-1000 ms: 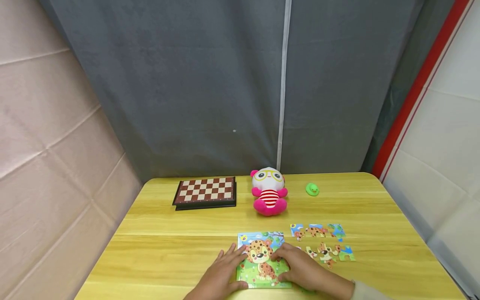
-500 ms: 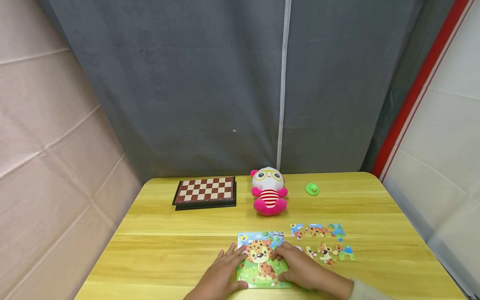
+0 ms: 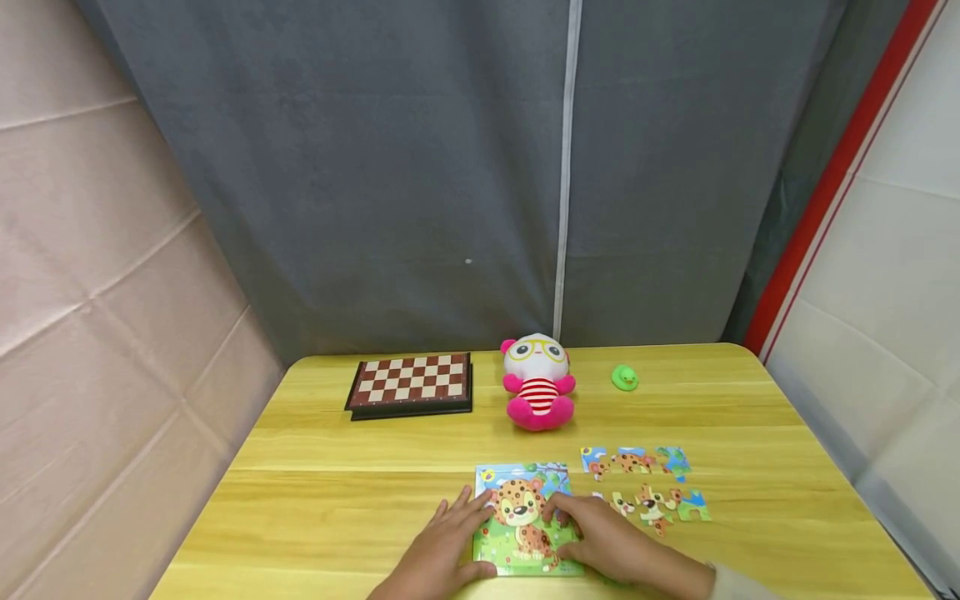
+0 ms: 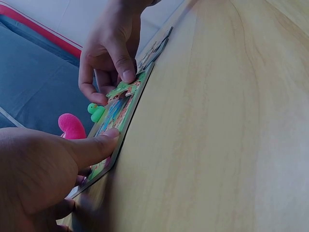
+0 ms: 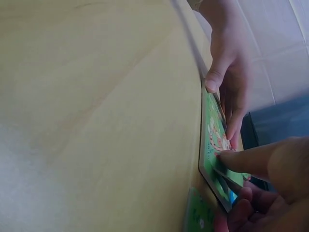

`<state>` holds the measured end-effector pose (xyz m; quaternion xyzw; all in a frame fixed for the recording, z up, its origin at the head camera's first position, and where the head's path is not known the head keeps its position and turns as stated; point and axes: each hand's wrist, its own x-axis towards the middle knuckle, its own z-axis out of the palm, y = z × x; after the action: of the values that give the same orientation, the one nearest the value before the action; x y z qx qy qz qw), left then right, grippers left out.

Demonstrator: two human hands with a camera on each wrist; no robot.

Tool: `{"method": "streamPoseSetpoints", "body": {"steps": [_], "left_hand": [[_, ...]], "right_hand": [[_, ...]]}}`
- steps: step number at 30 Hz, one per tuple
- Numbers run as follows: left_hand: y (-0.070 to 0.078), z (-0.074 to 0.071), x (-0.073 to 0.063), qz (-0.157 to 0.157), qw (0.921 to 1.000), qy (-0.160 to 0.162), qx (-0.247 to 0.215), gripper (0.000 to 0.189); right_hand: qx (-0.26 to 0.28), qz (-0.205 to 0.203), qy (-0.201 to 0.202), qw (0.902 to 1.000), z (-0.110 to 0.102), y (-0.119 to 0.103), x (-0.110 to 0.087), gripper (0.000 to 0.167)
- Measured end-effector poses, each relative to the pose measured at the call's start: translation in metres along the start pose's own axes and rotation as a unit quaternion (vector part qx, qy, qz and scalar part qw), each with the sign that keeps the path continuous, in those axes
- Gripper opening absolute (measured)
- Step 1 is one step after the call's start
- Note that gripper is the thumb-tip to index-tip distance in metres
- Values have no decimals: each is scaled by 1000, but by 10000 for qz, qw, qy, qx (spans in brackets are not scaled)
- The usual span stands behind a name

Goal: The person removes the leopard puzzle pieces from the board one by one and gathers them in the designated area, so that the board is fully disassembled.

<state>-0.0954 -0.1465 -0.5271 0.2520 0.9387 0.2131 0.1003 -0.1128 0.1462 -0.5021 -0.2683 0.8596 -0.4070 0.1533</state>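
In the head view a square jigsaw puzzle (image 3: 517, 537) with a leopard cub picture lies on the table's near middle. My left hand (image 3: 446, 542) rests at its left side, fingers spread over the edge, thumb at the near left corner; in the left wrist view the thumb (image 4: 99, 147) presses the border. At the right side, my right hand (image 3: 600, 533) pinches a green puzzle piece (image 4: 120, 88) between thumb and fingers, tilted up from the board in the left wrist view. The right hand's own fingers partly hide that piece in the head view.
Loose puzzle pieces (image 3: 651, 507) lie in two rows right of the board; another green piece (image 5: 199, 212) shows beside it in the right wrist view. Behind stand a chessboard box (image 3: 411, 385), a pink and white plush panda (image 3: 538, 385) and a green toy duck (image 3: 625, 378).
My right hand shifts very slightly at the board's right side, its fingers a little lower. The left hand and the puzzle stay in place.
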Motion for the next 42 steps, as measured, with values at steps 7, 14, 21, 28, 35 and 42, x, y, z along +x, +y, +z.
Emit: {"method": "streamPoseSetpoints", "body": {"steps": [7, 14, 21, 28, 35, 42], "left_hand": [[2, -2, 0, 40, 9999, 49, 88, 82], [1, 0, 1, 92, 9998, 106, 140, 82], [1, 0, 0, 67, 9999, 90, 129, 83], [0, 1, 0, 52, 9999, 83, 104, 83], [-2, 3, 1, 47, 9999, 87, 117, 83], [-2, 2, 0, 86, 9999, 90, 58, 83]], "right_hand": [[279, -160, 118, 9994, 0, 4, -3, 36], [440, -209, 100, 9988, 0, 7, -4, 31], [514, -104, 153, 9985, 0, 8, -5, 31], [657, 31, 127, 9978, -4, 9, -9, 32], [669, 72, 194, 9975, -9, 8, -17, 29], [646, -7, 262, 9976, -15, 11, -25, 28]]}}
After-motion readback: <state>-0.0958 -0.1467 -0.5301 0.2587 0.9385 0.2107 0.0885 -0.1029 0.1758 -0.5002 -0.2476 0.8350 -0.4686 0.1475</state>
